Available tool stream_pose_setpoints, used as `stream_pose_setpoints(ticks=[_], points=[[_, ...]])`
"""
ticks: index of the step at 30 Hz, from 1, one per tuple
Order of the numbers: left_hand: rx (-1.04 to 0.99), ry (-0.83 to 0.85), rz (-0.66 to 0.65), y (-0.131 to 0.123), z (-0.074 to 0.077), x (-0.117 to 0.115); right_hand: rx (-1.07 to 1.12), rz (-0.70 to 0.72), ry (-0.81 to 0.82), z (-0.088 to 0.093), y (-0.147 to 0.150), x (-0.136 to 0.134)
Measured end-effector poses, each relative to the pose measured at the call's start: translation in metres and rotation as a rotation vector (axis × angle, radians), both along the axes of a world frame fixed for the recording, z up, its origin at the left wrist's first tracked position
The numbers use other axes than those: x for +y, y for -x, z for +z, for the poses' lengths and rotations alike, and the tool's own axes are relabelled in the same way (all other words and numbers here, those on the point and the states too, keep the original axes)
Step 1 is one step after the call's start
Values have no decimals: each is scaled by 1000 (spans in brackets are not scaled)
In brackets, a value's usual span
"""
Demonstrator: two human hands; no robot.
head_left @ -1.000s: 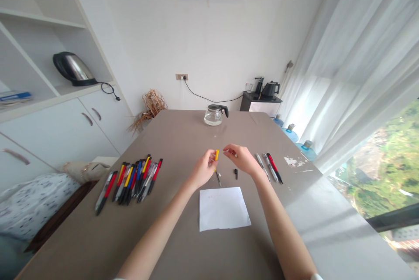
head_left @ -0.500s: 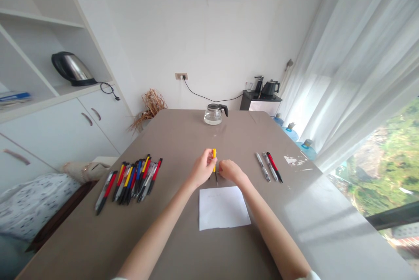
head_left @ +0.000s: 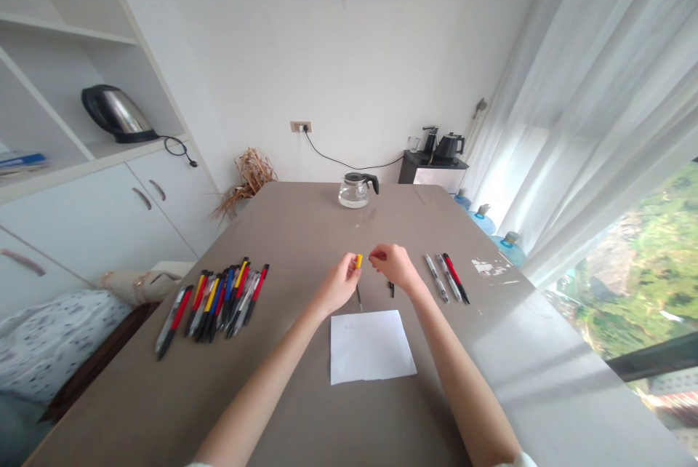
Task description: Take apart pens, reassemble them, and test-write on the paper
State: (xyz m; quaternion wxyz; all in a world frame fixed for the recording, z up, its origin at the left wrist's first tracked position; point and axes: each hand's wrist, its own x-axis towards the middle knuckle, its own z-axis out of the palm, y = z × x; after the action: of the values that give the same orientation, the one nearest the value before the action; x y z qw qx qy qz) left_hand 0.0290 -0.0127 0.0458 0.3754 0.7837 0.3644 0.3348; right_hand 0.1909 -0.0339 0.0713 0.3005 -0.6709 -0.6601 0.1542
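Note:
My left hand (head_left: 341,283) is closed around a yellow pen barrel (head_left: 359,261), whose end pokes up past the fingertips. To its right, my right hand (head_left: 391,263) is raised with thumb and finger pinched; whatever may be between them is too small to make out. A thin pen refill (head_left: 359,297) lies on the table just below my left hand. Under my right hand lies a small black pen part (head_left: 391,289). Nearer to me is a sheet of white paper (head_left: 372,348) with faint marks near its top edge.
A pile of pens (head_left: 226,300) in several colours lies at the left. Three pens (head_left: 448,278) are side by side at the right. A glass pot (head_left: 354,192) with a black handle stands at the table's far end. Water bottles (head_left: 482,220) stand by the curtain.
My right hand has lifted up and away from the table, and the black pen part now shows beneath it. The yellow barrel has tilted and sits lower in my left hand.

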Motion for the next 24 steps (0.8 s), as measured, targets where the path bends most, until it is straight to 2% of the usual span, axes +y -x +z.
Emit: stream_pose_setpoints(ticks=[3,7,16,24], points=[[42,-19,-3,0,0,-1,148,54,-93,16,-4,-8],[77,-34,-26,0,3,-3,192,158,-122,28,-3,-16],[62,-49,-60,-1,10,-9,57,166,-170,30,4,-19],[7,5,-50,0,12,-7,-10,172,-137,34,9,-21]])
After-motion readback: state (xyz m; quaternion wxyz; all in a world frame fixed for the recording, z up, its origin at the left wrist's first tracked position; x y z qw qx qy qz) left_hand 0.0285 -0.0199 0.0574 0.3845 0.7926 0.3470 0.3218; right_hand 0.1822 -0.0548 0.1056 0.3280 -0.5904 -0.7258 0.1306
